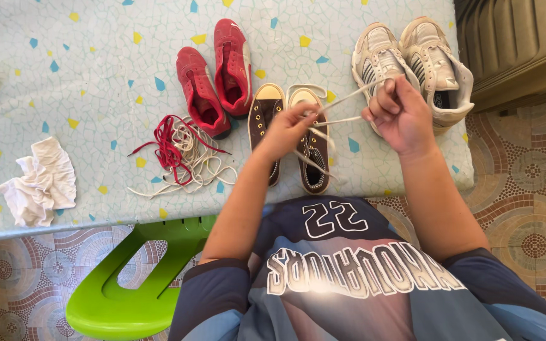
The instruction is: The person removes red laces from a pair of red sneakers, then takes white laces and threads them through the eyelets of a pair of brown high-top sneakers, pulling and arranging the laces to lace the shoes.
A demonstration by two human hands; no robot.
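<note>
Mosaic-patterned tabletop (83,76); hands' grip on flat lace (349,96).

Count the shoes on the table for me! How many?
6: two red shoes at the back, two brown shoes in the middle under the hands, two white shoes at the right. None look hidden.

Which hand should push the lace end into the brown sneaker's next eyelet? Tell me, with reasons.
Probably the left hand: it rests on the brown sneaker, pinching the white lace at the eyelets. The right hand is raised off the sneaker, holding the lace taut.
</note>
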